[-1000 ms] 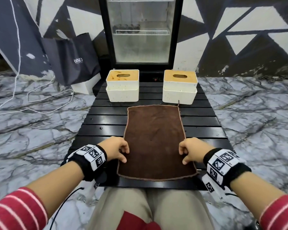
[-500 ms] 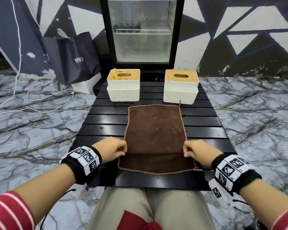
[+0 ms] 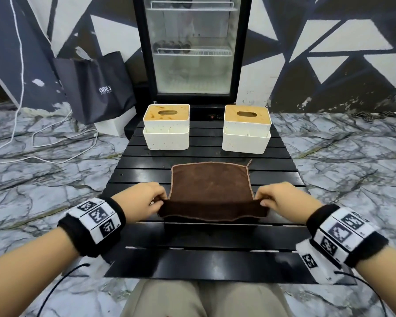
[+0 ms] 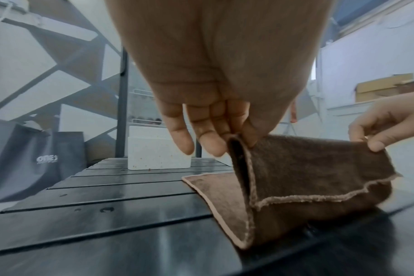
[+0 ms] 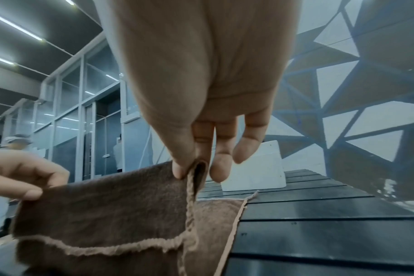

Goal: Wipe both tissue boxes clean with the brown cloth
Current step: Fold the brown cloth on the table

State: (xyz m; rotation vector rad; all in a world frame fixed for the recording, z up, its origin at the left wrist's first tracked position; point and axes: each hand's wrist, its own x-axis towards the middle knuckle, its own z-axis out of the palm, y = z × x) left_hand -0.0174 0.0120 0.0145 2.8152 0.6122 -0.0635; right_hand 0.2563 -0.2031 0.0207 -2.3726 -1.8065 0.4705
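Note:
The brown cloth [image 3: 210, 184] lies on the black slatted table [image 3: 215, 239], its near part lifted into a fold that hangs toward me. My left hand [image 3: 146, 200] pinches the cloth's left edge [image 4: 239, 147] between thumb and fingers. My right hand [image 3: 277, 197] pinches the right edge [image 5: 191, 168] the same way. Two white tissue boxes with stained orange-brown lids stand at the table's far end: the left tissue box [image 3: 166, 126] and the right tissue box [image 3: 247, 129]. Both are beyond the cloth, apart from my hands.
A glass-door fridge [image 3: 192, 46] stands right behind the table. A dark shopping bag [image 3: 96, 88] and white cables [image 3: 55, 143] lie on the marble floor at the left. My knees sit under the table's near edge.
Both hands have pinched the cloth's side edges, lifted them and carried them away from me, so the near part now hangs folded over. The boxes have not moved.

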